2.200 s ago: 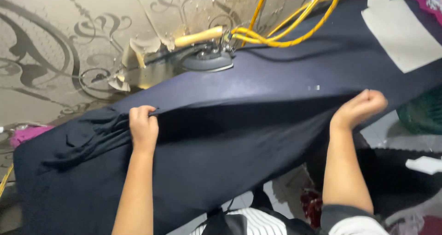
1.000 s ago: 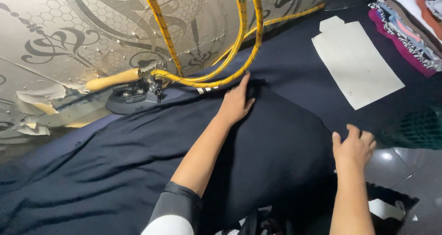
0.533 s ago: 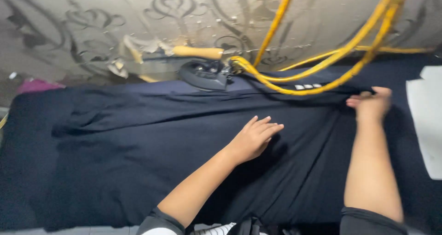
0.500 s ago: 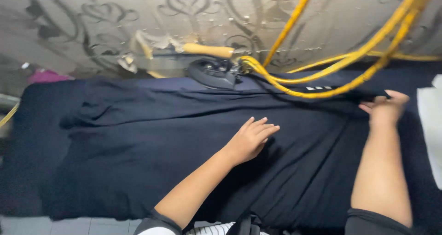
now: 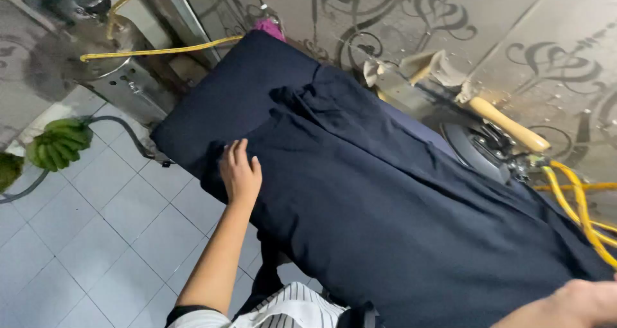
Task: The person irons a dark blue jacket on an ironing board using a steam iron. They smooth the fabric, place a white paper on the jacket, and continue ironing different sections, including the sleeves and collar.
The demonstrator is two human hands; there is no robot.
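A dark navy garment [image 5: 385, 199] lies spread over a padded ironing board [image 5: 225, 90] covered in the same dark cloth. My left hand [image 5: 240, 171] rests flat on the garment's near left edge, fingers together, pressing the cloth. My right hand [image 5: 578, 302] shows only partly at the bottom right corner, lying on the garment; its fingers are cut off by the frame. A steam iron [image 5: 482, 151] with a yellow-tan handle [image 5: 508, 123] stands at the board's far side, apart from both hands.
Yellow hoses [image 5: 578, 206] run from the iron to the right. A metal steam tank [image 5: 109, 51] stands at the upper left, with a bunch of green bananas [image 5: 54, 145] on the tiled floor [image 5: 96, 238]. A patterned wall [image 5: 418, 19] backs the board.
The view has swung left toward the board's end. My left hand moved from the garment's middle to its left edge. My right hand dropped toward the lower right corner.
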